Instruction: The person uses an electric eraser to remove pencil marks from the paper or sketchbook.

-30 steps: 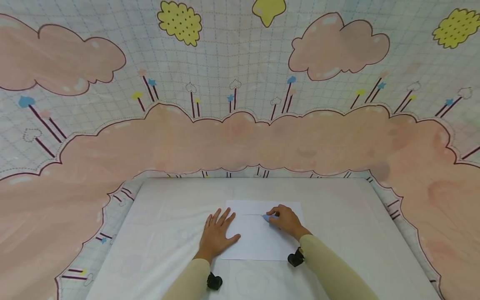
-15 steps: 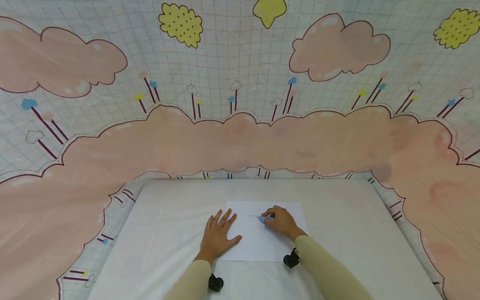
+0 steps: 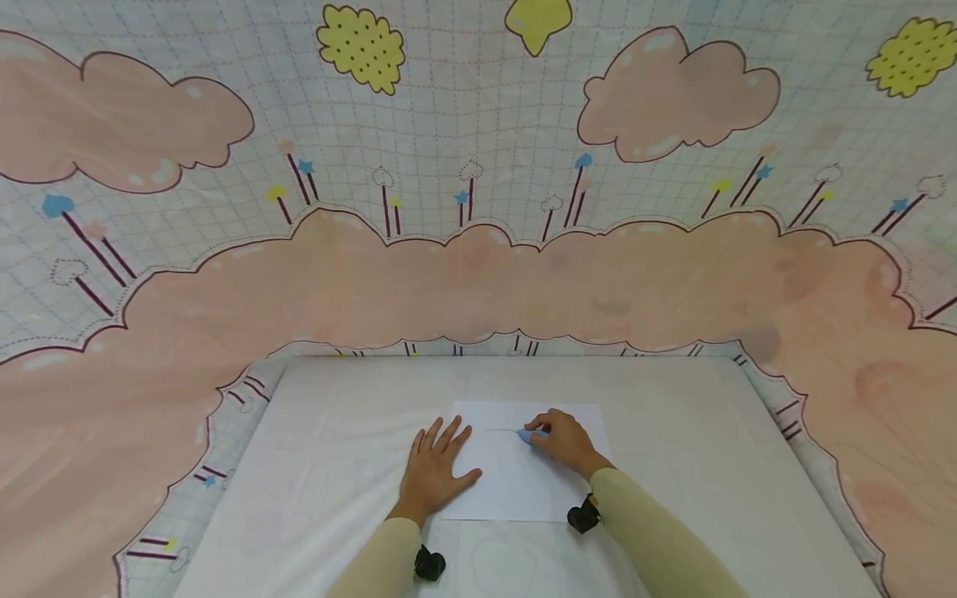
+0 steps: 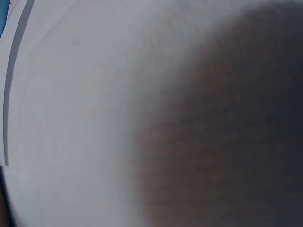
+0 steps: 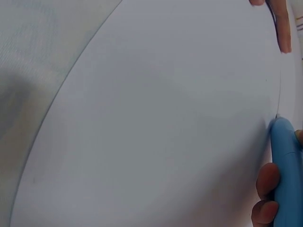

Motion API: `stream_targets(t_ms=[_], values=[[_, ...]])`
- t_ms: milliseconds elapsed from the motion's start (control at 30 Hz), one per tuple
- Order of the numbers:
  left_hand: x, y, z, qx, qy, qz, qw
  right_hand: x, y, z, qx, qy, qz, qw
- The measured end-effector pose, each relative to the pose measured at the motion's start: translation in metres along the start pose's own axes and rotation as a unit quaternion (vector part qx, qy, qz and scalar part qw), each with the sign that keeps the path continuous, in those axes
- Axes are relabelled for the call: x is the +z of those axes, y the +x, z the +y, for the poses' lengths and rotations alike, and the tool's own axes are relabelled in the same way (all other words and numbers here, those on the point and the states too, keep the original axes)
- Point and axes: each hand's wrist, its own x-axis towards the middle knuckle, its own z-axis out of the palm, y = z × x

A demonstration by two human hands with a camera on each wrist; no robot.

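Observation:
A sheet of white paper (image 3: 516, 490) lies on the white-covered table. My left hand (image 3: 434, 472) rests on its left side with fingers spread and straight. In the head view my right hand (image 3: 566, 440) is on the upper right part of the sheet, gripping a thick blue pen-shaped tool (image 3: 532, 435). The right wrist view shows the blue tool (image 5: 287, 172) between finger and thumb, its small pale tip right at the paper. A thin line (image 3: 499, 430) runs left from the tip toward my left fingers. The left wrist view is mostly blurred, with a bit of the blue tool (image 4: 4, 16) at its corner.
The table (image 3: 329, 465) extends beyond the paper on every side. Behind it hangs a cloth backdrop (image 3: 478, 286) with clouds and a grid pattern. Small black cameras sit at both wrists, the right camera (image 3: 584, 515) close over the paper's lower edge.
My right hand moved left along the line with the blue tool, then slightly back to the right. The left hand stays in place on the paper; the whole view shifted a little.

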Motion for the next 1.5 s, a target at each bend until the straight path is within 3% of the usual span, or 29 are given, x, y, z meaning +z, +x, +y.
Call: stream_targets(t_ms=[267,533,667,1167,1500], values=[[0.002,0.002,0.001,-0.009,0.003,-0.016,0.9998,0.003,0.0,-0.006,-0.025,-0.02,0.003,0.999],[0.001,0.0,-0.001,0.001,-0.001,0.008,1.0,-0.005,-0.003,0.002,0.008,-0.017,0.008,1.0],[0.001,0.0,-0.001,-0.002,0.004,0.0,1.0,-0.007,-0.004,0.003,0.007,0.001,0.004,1.0],[0.002,0.001,0.0,-0.001,0.007,0.004,1.0,-0.002,-0.003,-0.002,-0.014,-0.01,0.004,1.0],[0.007,0.002,-0.003,-0.005,0.01,-0.002,0.9999,-0.01,-0.009,0.002,0.012,-0.006,0.008,1.0]])
